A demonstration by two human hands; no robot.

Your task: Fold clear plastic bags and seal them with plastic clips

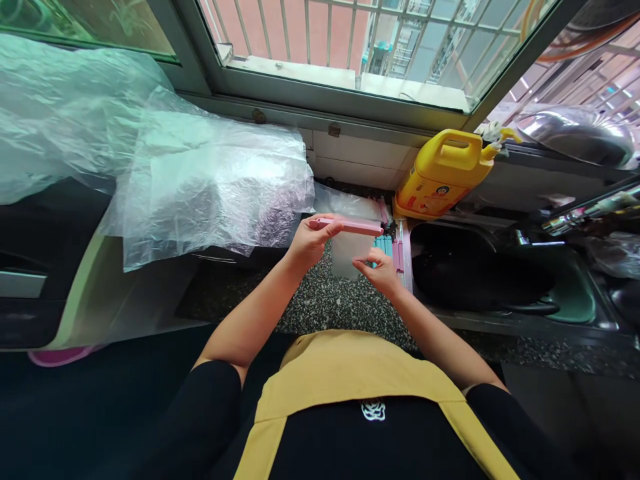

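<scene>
My left hand [311,241] is closed around one end of a slim pink stick-like piece [353,227], held level above the counter with its dark end pointing right. Just below and to the right is my right hand [383,270], thumb and forefinger brought together; what they pinch, if anything, is too small to make out. Behind those fingertips is a small frosted plastic bag [345,257]. Several teal pieces [383,245] and pink pieces [398,256] lie side by side, partly hidden by my right hand.
A large yellow jug with a pump [443,177] stands beyond my right hand. Crumpled clear plastic sheeting [215,180] covers things on the left. On the right, a sink [575,300] holds a big black pan [475,273]. The speckled counter [330,303] runs below a barred window.
</scene>
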